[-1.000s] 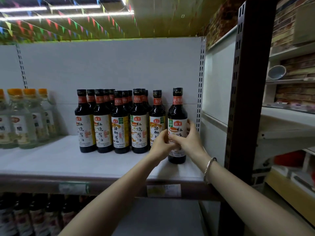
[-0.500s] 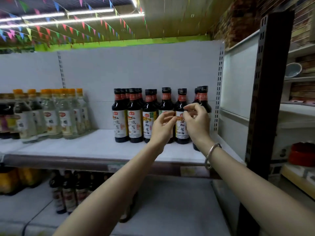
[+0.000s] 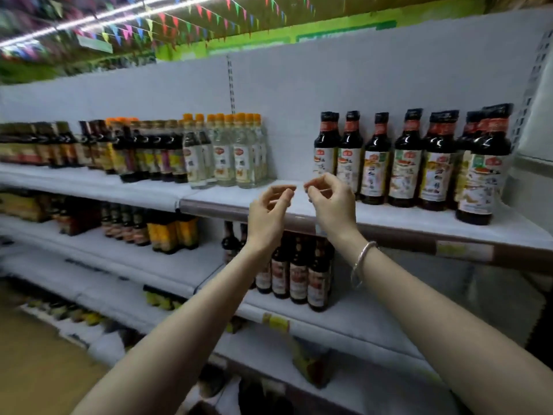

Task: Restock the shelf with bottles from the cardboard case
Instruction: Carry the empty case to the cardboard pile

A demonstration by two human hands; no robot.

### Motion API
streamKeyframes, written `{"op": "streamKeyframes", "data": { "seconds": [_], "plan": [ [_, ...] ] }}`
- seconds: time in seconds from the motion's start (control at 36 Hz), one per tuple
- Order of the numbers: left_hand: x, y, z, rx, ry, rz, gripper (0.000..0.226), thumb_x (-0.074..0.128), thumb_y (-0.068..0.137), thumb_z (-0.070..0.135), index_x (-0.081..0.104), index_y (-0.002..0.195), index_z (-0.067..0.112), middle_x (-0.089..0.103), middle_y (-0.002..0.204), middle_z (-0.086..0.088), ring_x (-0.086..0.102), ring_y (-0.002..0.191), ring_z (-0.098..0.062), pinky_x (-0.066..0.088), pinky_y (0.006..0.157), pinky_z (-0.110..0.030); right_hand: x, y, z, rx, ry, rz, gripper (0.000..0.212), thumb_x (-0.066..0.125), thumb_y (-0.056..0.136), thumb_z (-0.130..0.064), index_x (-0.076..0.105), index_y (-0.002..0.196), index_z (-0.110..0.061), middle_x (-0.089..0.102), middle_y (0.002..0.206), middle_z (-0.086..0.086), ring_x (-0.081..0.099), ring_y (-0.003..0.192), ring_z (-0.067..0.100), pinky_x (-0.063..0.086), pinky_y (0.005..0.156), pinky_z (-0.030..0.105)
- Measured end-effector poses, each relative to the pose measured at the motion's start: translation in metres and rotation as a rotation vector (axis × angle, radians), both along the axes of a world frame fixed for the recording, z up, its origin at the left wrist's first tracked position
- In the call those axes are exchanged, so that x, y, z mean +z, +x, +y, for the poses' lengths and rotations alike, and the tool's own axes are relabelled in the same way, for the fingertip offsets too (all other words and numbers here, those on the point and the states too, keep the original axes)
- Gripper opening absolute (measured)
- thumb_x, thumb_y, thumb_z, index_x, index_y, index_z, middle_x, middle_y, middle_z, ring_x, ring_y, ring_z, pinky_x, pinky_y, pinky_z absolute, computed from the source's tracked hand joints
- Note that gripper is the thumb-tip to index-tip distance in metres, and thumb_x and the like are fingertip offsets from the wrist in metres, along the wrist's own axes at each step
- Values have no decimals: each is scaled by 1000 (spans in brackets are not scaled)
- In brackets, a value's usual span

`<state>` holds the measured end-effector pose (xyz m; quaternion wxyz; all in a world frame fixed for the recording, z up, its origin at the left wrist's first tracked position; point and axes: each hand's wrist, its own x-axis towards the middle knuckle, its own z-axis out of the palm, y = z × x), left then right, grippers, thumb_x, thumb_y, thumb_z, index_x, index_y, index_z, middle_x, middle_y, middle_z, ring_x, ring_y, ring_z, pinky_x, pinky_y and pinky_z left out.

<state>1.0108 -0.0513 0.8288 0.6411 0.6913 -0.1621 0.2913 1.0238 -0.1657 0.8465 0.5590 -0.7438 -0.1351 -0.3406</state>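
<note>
Dark soy sauce bottles point(image 3: 404, 160) with black caps stand in a row on the white shelf point(image 3: 374, 214) at the right. The rightmost bottle point(image 3: 481, 172) stands closest to the shelf's front edge. My left hand point(image 3: 267, 215) and my right hand point(image 3: 330, 205) hover side by side in front of the shelf edge, left of the row. Both have loosely curled fingers, hold nothing and touch no bottle. A silver bracelet point(image 3: 360, 262) is on my right wrist. The cardboard case is not in view.
Clear bottles with orange caps point(image 3: 230, 151) stand left of a bare stretch of shelf, with more dark bottles point(image 3: 143, 154) further left. Lower shelves hold dark bottles point(image 3: 299, 277) and yellow ones point(image 3: 173, 232). The floor point(image 3: 36, 363) shows at the bottom left.
Both hands have let go of the rightmost bottle and drawn back to the left. The view has swung left, showing more of the shelving.
</note>
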Motion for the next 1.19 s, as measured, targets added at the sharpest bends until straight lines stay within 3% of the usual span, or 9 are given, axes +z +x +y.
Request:
{"op": "streamKeyframes", "data": {
  "seconds": [0.08, 0.19, 0.33, 0.47, 0.64, 0.83, 0.97, 1.08, 1.19],
  "plan": [
    [-20, -12, 50, 101, -16, 19, 12, 56, 95, 16, 68, 97, 16, 69, 92, 6, 65, 89, -8, 52, 81, -20, -17, -4, 48, 81, -38, 38, 10, 59, 86, -9, 65, 80, -13, 63, 73, -6, 57, 69, 7, 45, 66, 17],
    [-53, -26, 113, 246, -34, 74, 12, 55, 95, 16, 68, 95, 15, 68, 87, 6, 63, 79, 1, 48, 69, -12, -49, -10, 108, 226, -80, 93, 9, 58, 87, -10, 66, 82, -8, 66, 76, 1, 58, 69, 10, 46, 64, 17],
    [-110, -42, 186, 416, -76, 228, 15, 55, 96, 23, 67, 100, 16, 68, 96, 0, 63, 87, -11, 49, 72, -14, -107, -13, 178, 399, -177, 194, 9, 58, 89, -12, 62, 81, -13, 62, 73, -2, 57, 69, 8, 43, 60, 10],
    [-172, -52, 230, 513, -118, 362, 10, 57, 95, 25, 66, 96, 25, 67, 91, 5, 63, 87, -6, 50, 72, -18, -167, -4, 222, 489, -267, 299, 12, 58, 89, -16, 62, 81, -9, 59, 69, -3, 56, 68, 10, 44, 63, 26],
    [-263, -48, 261, 606, -193, 499, 9, 59, 93, 20, 68, 96, 20, 67, 86, 5, 63, 75, 1, 48, 61, -11, -250, 16, 255, 554, -345, 411, 10, 58, 87, -13, 61, 78, -10, 58, 62, -7, 53, 58, 1, 40, 54, 14],
    [-392, -29, 280, 692, -186, 737, 7, 63, 90, 14, 65, 97, 14, 64, 86, 7, 58, 79, -4, 47, 68, -13, -384, 55, 270, 573, -505, 588, 9, 58, 86, -14, 60, 78, -12, 57, 65, 2, 55, 66, 19, 40, 58, 32],
    [-490, -20, 286, 737, -240, 868, 13, 64, 88, 6, 64, 101, 7, 61, 84, 2, 56, 74, -3, 44, 63, -5, -489, 88, 269, 598, -571, 695, 4, 59, 88, -13, 62, 90, -12, 61, 75, 1, 56, 73, 15, 39, 62, 25],
    [-577, -22, 286, 772, -285, 1026, 20, 65, 88, 13, 62, 107, 12, 64, 94, 2, 59, 83, -10, 45, 69, -16, -569, 109, 262, 630, -652, 785, 2, 58, 90, -13, 59, 92, -14, 58, 77, -2, 58, 79, 19, 39, 63, 24],
    [-669, -30, 278, 785, -282, 1142, 25, 66, 88, 17, 58, 111, 19, 61, 99, 7, 60, 89, -9, 44, 69, -15, -656, 122, 251, 621, -736, 908, 15, 58, 90, -16, 61, 103, -9, 63, 94, 9, 60, 90, 26, 50, 77, 36]
  ]
}}
